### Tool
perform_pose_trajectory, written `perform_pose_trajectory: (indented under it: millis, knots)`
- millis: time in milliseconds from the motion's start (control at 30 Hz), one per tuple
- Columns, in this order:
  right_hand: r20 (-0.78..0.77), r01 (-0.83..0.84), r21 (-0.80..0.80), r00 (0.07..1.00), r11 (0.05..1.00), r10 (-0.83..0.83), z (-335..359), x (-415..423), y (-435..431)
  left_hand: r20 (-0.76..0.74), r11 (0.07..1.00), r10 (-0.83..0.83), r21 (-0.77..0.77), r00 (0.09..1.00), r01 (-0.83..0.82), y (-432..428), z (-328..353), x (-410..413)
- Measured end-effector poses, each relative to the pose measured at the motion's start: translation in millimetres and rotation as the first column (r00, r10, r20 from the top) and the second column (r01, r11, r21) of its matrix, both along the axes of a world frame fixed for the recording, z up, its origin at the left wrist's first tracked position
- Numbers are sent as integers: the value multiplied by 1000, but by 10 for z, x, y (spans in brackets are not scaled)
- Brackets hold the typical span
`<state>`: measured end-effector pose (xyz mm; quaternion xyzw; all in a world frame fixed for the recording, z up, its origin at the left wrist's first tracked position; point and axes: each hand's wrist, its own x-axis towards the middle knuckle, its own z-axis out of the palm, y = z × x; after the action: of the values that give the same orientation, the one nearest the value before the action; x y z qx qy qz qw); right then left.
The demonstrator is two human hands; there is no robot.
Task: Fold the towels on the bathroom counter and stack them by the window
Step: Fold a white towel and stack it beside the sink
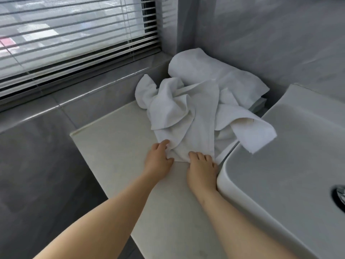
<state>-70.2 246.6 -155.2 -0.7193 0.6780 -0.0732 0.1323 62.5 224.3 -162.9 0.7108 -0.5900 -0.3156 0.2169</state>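
left hand (158,158) pinches towel (188,128) corner, right hand (202,170) presses hem; counter (115,146) open leftward.

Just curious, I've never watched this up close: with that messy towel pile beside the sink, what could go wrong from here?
1. One towel corner hangs over the sink; it may slide into the basin and get wet if that is damp.
2. The left hand and right hand are at the near edge of the front towel, which lies tangled with others; pulling could drag the rolled towel along or off the counter.
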Motion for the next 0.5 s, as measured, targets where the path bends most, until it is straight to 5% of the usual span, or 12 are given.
perform_pose_trajectory:
  millis: [167, 300, 500]
  knots:
    - [282, 158, -23, 948, 987, -146, -41, -12, -100, -126, 999, -2, 42, 992, 8, 3, 55, 117]
    - [634, 270, 48, 736, 962, -238, 100, 16, -67, -242, 996, -18, 86, 970, 40, 86, 48, 152]
    - [908, 189, 52, 401, 981, -125, 596, 181, 32, -423, 990, -29, 112, 906, 83, 82, 113, 131]
